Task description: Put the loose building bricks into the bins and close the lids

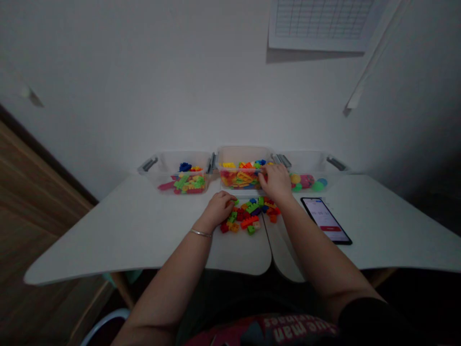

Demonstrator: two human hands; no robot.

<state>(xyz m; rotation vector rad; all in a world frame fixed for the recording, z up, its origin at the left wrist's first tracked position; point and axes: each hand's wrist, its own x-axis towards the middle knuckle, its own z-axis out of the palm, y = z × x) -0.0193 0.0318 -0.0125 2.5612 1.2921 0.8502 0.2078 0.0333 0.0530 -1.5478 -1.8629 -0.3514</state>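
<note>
Handling bricks (249,221): probably light, stiff, sturdy; pinch opposite sides.
Left hand (218,208): curled at bricks' left edge; hold unclear.
Right hand (276,180): at middle bin (245,154), right end; cannot tell hold.

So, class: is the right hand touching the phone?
Apart: the head view shows white table between the right hand and the phone.

A phone (326,221), screen lit, lies right of centre on the white desk (382,226), towards the front edge. Behind it, a clear bin (313,162) holds coloured balls (319,186). Above, gridded paper (322,21) hangs on the wall (144,81).
</note>
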